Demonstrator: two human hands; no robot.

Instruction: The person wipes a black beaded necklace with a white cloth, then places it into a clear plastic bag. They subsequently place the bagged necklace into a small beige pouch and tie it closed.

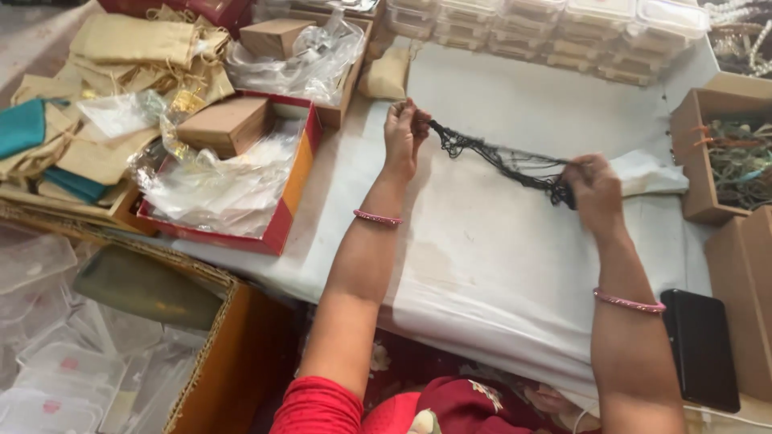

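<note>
A tangled bundle of black threads (498, 161) stretches taut at centre frame over the white cloth (498, 257), left hand (404, 135) pinching one end, right hand (593, 191) clenching the other; its far end is hidden inside the fist

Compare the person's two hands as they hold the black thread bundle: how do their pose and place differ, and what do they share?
The left hand is raised with fingers upright, pinching the thin end of the black thread bundle; the right hand lies lower, curled over the thicker, bunched end. The left hand is near the red box; the right hand is nearer the brown cardboard box. Both wrists wear pink bangles, and both hands grip the same bundle over the white cloth.
</note>
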